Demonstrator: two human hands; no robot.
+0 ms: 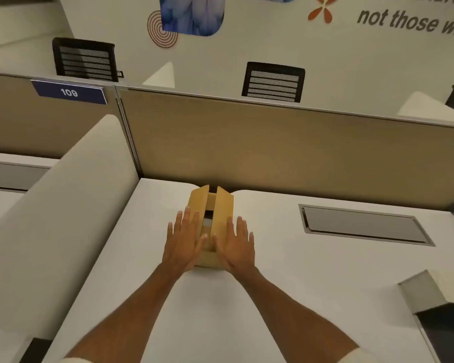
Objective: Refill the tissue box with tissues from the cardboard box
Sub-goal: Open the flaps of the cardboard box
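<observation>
A small brown cardboard box [222, 205] stands on the white desk [273, 271] close to the tan partition. Its two top flaps are partly raised with a dark gap between them. My left hand [185, 238] lies flat with fingers spread on the left flap and side of the box. My right hand [236, 243] lies flat on the right flap in the same way. Both thumbs meet over the near end of the box. What is inside the box is hidden. I see no tissue box for certain.
A recessed grey cable hatch [362, 224] sits in the desk to the right. A grey and black open container [440, 307] stands at the right edge. The tan partition [286, 148] closes the far side. A white curved divider [63, 205] rises on the left.
</observation>
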